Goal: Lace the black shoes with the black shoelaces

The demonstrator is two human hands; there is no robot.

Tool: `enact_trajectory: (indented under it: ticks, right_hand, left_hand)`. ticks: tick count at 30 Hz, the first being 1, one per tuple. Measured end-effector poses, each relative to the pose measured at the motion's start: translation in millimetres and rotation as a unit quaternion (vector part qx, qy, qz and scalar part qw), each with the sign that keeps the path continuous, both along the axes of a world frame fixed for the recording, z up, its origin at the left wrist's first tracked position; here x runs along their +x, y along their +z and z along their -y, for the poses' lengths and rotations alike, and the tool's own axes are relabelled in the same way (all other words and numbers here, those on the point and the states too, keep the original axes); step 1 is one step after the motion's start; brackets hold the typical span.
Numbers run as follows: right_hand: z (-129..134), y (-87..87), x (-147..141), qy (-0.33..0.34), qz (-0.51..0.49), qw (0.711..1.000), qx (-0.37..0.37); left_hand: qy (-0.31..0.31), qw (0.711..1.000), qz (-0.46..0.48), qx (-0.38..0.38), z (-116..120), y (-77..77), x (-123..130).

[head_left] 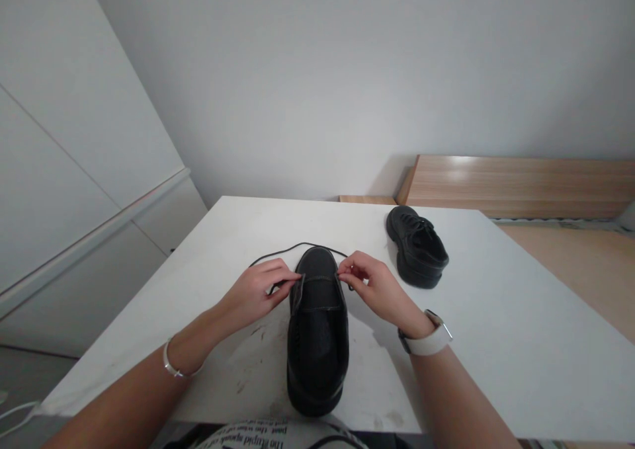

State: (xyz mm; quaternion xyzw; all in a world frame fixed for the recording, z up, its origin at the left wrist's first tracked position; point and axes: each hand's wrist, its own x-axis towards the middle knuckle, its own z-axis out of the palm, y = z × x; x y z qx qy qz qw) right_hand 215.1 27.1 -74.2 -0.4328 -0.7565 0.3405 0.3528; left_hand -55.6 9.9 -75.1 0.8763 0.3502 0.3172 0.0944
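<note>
A black leather shoe stands on the white table in front of me, toe pointing away and its opening toward me. Its lace flaps are spread apart over the tongue. A thin black shoelace loops round beyond the toe, from one hand to the other. At the left flap, my left hand is closed in a pinch on the shoelace, touching the shoe's edge. My right hand pinches the shoelace at the right flap. The fingers partly hide the lace and the eyelets.
A second black shoe, laced, sits farther back on the right of the white table. Behind the table are a grey wall and a wooden headboard-like panel. White cabinet panels stand at left.
</note>
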Motion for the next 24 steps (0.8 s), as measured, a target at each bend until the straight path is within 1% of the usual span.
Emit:
enact_trajectory:
  ticks: [16,24]
  right_hand:
    - [1.6,0.1,-0.5,0.007,0.015,1.0,0.007]
    - [1.7,1.4,-1.0,0.009,0.022,1.0,0.0]
  left_hand:
    - [-0.005,1.0,-0.014,-0.014,0.5,0.6,-0.8]
    - [-0.009,1.0,-0.017,-0.008,-1.0,-2.5,-2.7]
